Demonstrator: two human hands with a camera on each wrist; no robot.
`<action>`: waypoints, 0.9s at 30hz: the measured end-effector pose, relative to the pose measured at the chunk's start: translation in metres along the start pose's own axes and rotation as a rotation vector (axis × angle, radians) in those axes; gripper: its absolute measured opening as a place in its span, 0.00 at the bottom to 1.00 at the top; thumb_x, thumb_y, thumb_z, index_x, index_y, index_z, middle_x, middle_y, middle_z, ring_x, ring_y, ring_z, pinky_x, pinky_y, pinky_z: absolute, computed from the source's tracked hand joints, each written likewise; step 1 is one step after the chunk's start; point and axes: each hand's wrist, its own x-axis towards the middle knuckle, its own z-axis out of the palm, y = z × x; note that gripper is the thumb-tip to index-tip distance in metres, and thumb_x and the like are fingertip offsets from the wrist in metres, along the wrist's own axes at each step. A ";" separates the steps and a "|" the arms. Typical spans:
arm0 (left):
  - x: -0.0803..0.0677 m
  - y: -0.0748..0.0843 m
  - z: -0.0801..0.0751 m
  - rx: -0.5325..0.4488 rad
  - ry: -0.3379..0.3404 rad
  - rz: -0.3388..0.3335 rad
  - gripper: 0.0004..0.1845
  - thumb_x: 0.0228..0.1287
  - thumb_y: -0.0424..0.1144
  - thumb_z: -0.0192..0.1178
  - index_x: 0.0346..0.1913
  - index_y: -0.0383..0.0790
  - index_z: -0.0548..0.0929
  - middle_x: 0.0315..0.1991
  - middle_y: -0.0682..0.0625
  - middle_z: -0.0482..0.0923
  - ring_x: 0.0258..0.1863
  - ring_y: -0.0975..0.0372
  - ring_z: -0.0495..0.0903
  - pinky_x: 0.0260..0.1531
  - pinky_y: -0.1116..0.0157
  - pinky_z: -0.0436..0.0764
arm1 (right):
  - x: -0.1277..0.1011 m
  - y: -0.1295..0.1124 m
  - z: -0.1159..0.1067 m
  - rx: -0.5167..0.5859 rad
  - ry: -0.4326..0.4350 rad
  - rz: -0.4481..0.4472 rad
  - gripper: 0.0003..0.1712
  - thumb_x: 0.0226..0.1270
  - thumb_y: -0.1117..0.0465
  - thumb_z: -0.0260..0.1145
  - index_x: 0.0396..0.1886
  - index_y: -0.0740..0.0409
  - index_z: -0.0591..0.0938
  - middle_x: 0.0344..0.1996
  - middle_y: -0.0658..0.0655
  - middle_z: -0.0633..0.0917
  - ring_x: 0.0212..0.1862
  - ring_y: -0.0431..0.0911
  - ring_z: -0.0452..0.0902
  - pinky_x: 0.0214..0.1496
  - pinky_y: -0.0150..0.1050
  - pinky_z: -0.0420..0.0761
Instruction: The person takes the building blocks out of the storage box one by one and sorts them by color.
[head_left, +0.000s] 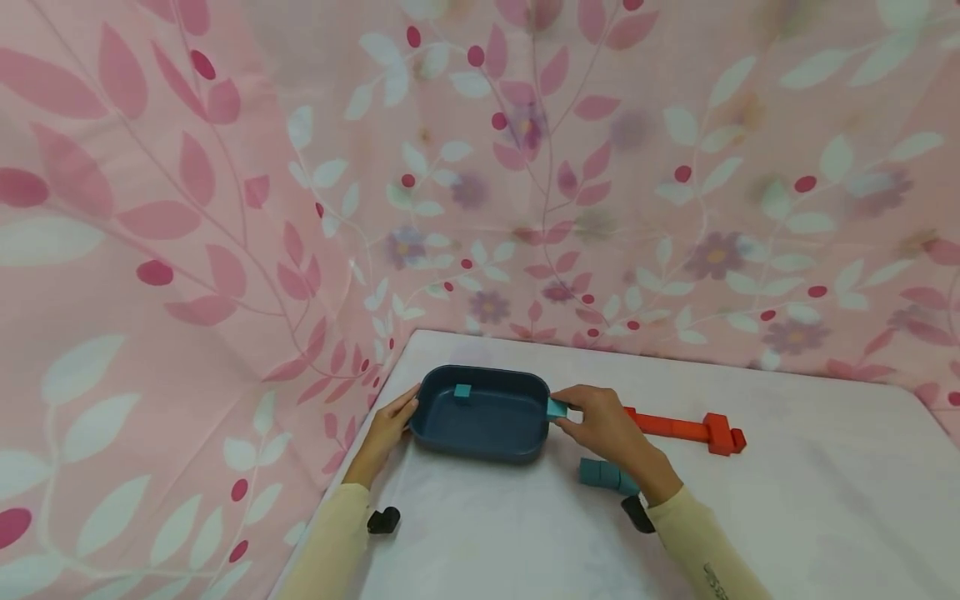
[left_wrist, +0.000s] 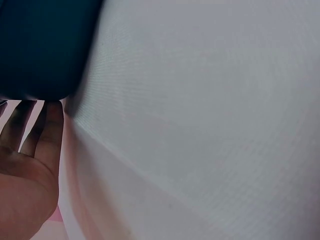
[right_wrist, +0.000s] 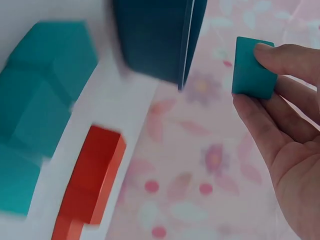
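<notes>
A dark blue rectangular tray (head_left: 480,442) with rounded corners lies on the white table, one small teal block (head_left: 462,390) inside it. At the tray's left end my left hand (head_left: 387,429) touches the outer wall; in the left wrist view its fingers (left_wrist: 50,132) look fairly straight against the tray. My right hand (head_left: 603,421) pinches a second teal block (right_wrist: 254,67) between thumb and fingers. In the head view this block (head_left: 557,408) is at the tray's right rim; whether it touches the rim I cannot tell.
A row of teal blocks (head_left: 600,473) lies below my right hand, partly hidden by the wrist. Red blocks (head_left: 678,428) form a long line behind it to the right. Pink floral cloth (head_left: 555,275) hangs behind the table and at its left.
</notes>
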 end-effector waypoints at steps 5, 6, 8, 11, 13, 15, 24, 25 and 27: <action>0.000 0.000 -0.001 -0.010 0.005 -0.024 0.23 0.71 0.49 0.56 0.68 0.60 0.74 0.70 0.51 0.66 0.67 0.55 0.66 0.62 0.50 0.69 | -0.026 0.015 -0.019 0.015 0.007 0.085 0.24 0.59 0.63 0.74 0.56 0.60 0.82 0.48 0.54 0.85 0.46 0.48 0.82 0.46 0.45 0.83; 0.001 0.000 -0.001 -0.006 0.005 -0.022 0.23 0.71 0.49 0.56 0.68 0.60 0.74 0.70 0.51 0.66 0.67 0.55 0.66 0.62 0.50 0.69 | -0.030 0.019 -0.022 0.016 0.016 0.096 0.24 0.58 0.64 0.74 0.56 0.61 0.82 0.48 0.55 0.85 0.46 0.48 0.82 0.45 0.45 0.83; 0.000 0.001 -0.001 -0.003 0.006 -0.018 0.22 0.72 0.49 0.56 0.68 0.60 0.74 0.70 0.51 0.66 0.67 0.56 0.66 0.62 0.50 0.70 | -0.039 0.028 -0.028 0.007 0.030 0.113 0.23 0.58 0.65 0.74 0.55 0.60 0.83 0.48 0.55 0.85 0.46 0.49 0.83 0.44 0.46 0.83; -0.001 0.002 0.000 0.004 0.005 -0.011 0.22 0.72 0.48 0.55 0.68 0.60 0.74 0.70 0.51 0.66 0.66 0.55 0.67 0.61 0.50 0.70 | -0.053 0.041 -0.036 -0.033 0.041 0.138 0.23 0.56 0.64 0.75 0.53 0.60 0.83 0.47 0.56 0.85 0.46 0.51 0.83 0.43 0.46 0.84; -0.002 0.002 0.000 0.009 0.003 -0.010 0.22 0.73 0.48 0.55 0.67 0.61 0.74 0.70 0.51 0.66 0.66 0.56 0.67 0.60 0.51 0.71 | -0.062 0.048 -0.041 -0.046 0.041 0.157 0.23 0.55 0.65 0.76 0.53 0.60 0.84 0.47 0.56 0.85 0.47 0.53 0.83 0.44 0.48 0.83; -0.002 0.002 0.000 0.013 0.004 -0.012 0.22 0.73 0.49 0.55 0.67 0.61 0.74 0.70 0.52 0.66 0.65 0.56 0.67 0.60 0.51 0.71 | -0.070 0.054 -0.045 -0.056 0.040 0.176 0.23 0.55 0.65 0.76 0.52 0.60 0.84 0.47 0.57 0.85 0.47 0.53 0.82 0.44 0.49 0.83; -0.001 0.001 0.000 0.039 0.016 -0.005 0.23 0.71 0.51 0.56 0.67 0.62 0.74 0.70 0.52 0.66 0.66 0.56 0.67 0.59 0.52 0.72 | -0.095 0.066 -0.049 -0.028 0.030 0.222 0.23 0.52 0.69 0.76 0.50 0.59 0.85 0.45 0.54 0.85 0.46 0.52 0.83 0.44 0.46 0.83; -0.001 0.002 0.000 0.044 0.019 -0.006 0.23 0.71 0.52 0.56 0.67 0.62 0.74 0.70 0.52 0.66 0.66 0.56 0.67 0.59 0.53 0.72 | -0.098 0.067 -0.048 -0.029 0.027 0.236 0.22 0.52 0.69 0.76 0.50 0.58 0.85 0.45 0.54 0.85 0.47 0.52 0.83 0.44 0.46 0.83; -0.001 0.002 0.000 0.050 0.019 -0.005 0.23 0.71 0.52 0.56 0.68 0.61 0.73 0.70 0.51 0.65 0.66 0.55 0.67 0.59 0.53 0.72 | -0.103 0.070 -0.046 -0.036 0.015 0.265 0.22 0.52 0.68 0.76 0.49 0.57 0.85 0.45 0.54 0.85 0.47 0.53 0.83 0.44 0.45 0.83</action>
